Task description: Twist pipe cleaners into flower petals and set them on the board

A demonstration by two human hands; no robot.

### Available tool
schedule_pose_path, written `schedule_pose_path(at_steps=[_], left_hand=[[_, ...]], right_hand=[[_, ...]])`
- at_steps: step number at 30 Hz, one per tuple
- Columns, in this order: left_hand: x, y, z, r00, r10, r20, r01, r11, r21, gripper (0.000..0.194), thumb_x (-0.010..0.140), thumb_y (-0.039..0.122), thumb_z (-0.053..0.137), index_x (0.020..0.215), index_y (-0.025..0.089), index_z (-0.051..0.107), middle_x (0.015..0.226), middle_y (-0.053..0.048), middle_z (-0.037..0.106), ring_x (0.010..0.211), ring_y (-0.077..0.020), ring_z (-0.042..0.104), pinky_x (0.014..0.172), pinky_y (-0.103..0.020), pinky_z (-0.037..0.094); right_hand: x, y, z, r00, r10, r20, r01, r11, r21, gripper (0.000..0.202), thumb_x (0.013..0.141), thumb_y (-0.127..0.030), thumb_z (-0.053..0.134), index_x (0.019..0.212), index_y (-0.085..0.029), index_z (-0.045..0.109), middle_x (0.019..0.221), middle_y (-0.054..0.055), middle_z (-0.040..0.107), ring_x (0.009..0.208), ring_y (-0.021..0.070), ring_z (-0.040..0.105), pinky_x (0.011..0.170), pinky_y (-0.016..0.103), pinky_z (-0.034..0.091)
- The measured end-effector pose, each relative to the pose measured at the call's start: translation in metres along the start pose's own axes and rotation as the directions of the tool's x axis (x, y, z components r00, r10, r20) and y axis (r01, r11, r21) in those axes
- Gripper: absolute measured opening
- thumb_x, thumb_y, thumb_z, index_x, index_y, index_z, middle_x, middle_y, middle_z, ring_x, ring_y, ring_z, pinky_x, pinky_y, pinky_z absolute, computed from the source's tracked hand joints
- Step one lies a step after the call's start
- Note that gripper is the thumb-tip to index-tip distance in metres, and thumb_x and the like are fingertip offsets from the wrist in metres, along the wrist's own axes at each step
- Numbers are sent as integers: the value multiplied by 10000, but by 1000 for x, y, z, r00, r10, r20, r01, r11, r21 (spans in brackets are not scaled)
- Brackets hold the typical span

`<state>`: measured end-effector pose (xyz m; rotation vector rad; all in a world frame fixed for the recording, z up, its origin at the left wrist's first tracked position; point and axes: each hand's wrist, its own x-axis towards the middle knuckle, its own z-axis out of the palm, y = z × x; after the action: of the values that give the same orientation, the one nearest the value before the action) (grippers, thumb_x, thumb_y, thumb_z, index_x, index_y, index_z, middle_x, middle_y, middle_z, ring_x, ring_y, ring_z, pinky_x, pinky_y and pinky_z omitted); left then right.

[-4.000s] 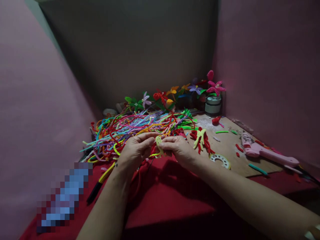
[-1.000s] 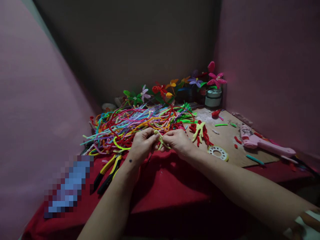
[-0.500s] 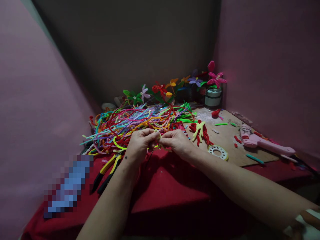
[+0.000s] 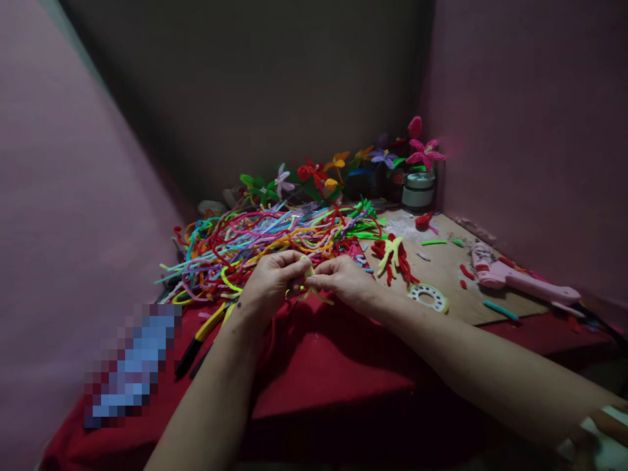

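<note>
My left hand (image 4: 277, 278) and my right hand (image 4: 341, 278) meet above the near side of a red cloth. Both pinch a pale yellow fuzzy stem (image 4: 321, 297) between thumb and fingers, and its loose end hangs below the fingertips. A thin dark wire shows under my left fingers. Behind the hands lies a large pile of multicoloured fuzzy stems (image 4: 265, 229). Yellow and black pliers (image 4: 201, 337) rest left of my left wrist, partly hidden by the forearm.
On a wooden board (image 4: 456, 261) are red and yellow stem pieces (image 4: 392, 255), a white ring-shaped spool (image 4: 428, 298) and a pink hot-glue tool (image 4: 524, 281). Fuzzy flowers (image 4: 314, 173) stand behind, one above a jar (image 4: 418, 191). A red cloth (image 4: 333, 379) covers the table.
Both hands have shifted slightly, and my left forearm has moved left over the pliers. More of the pale yellow stem now shows below my fingers.
</note>
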<state>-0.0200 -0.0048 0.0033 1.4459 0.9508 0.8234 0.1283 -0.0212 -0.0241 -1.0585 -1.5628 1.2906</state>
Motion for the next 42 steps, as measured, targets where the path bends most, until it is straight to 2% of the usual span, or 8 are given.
schedule_pose_path(at_steps=[11, 15, 17, 22, 27, 35, 38, 42], left_hand=[[-3, 6, 7, 994, 78, -82, -50, 954, 296, 235, 739, 307, 556, 576, 154, 486, 438, 56, 419, 381, -50, 333, 384, -180, 242], [1, -2, 12, 902, 374, -216, -211, 817, 536, 138, 692, 254, 580, 598, 152, 573, 550, 16, 531, 517, -87, 449, 497, -199, 346], [2, -4, 14, 867, 426, -257, -225, 797, 561, 107, 668, 245, 599, 616, 151, 605, 584, 6, 559, 553, -97, 469, 518, -203, 356], [2, -2, 17, 958, 105, -265, -70, 988, 139, 214, 686, 322, 611, 590, 141, 550, 410, 58, 425, 358, -48, 315, 372, -190, 236], [5, -1, 9, 953, 119, -277, -116, 993, 28, 294, 704, 415, 614, 627, 142, 534, 454, 57, 442, 350, -30, 317, 350, -169, 209], [-4, 7, 0, 996, -82, -21, 85, 950, 301, 239, 655, 352, 655, 738, 131, 616, 459, 48, 453, 352, -50, 346, 358, -176, 235], [-4, 4, 3, 994, 93, -57, -46, 835, 549, 174, 703, 311, 598, 649, 145, 599, 477, 28, 473, 407, -76, 390, 424, -200, 286], [-5, -7, 9, 883, 470, 11, -195, 344, 918, 156, 784, 230, 492, 673, 176, 587, 673, -31, 595, 629, -139, 527, 562, -232, 328]], right_hand=[[0, 4, 1, 999, -45, -25, 45, 999, 2, 224, 668, -270, 568, 498, -135, 513, 437, -56, 376, 441, 54, 291, 458, 222, 225], [0, 7, 0, 995, -73, -73, 75, 997, 34, 208, 650, -233, 555, 471, -135, 518, 443, -47, 408, 454, 62, 317, 475, 228, 247], [0, 8, 0, 994, -56, -91, 62, 996, 64, 198, 636, -226, 563, 465, -135, 520, 440, -45, 424, 451, 65, 324, 477, 232, 254], [-1, 7, 2, 998, -22, -65, 33, 985, 168, 201, 618, -256, 602, 474, -134, 532, 439, -44, 442, 444, 63, 332, 476, 230, 258], [0, 7, 3, 993, -24, -112, 45, 981, 188, 176, 613, -242, 608, 490, -123, 567, 463, -32, 480, 467, 68, 371, 515, 233, 283], [7, 8, -2, 978, -55, -201, 109, 956, 272, 229, 595, -334, 631, 505, -133, 567, 464, -41, 457, 471, 64, 349, 495, 227, 266], [9, 12, -4, 970, -48, -240, 89, 982, 166, 231, 613, -331, 603, 499, -137, 549, 465, -31, 466, 467, 68, 358, 477, 223, 266], [12, 17, -5, 958, -45, -284, 37, 999, -36, 248, 643, -304, 562, 461, -144, 512, 436, -27, 445, 450, 66, 355, 457, 218, 248]])
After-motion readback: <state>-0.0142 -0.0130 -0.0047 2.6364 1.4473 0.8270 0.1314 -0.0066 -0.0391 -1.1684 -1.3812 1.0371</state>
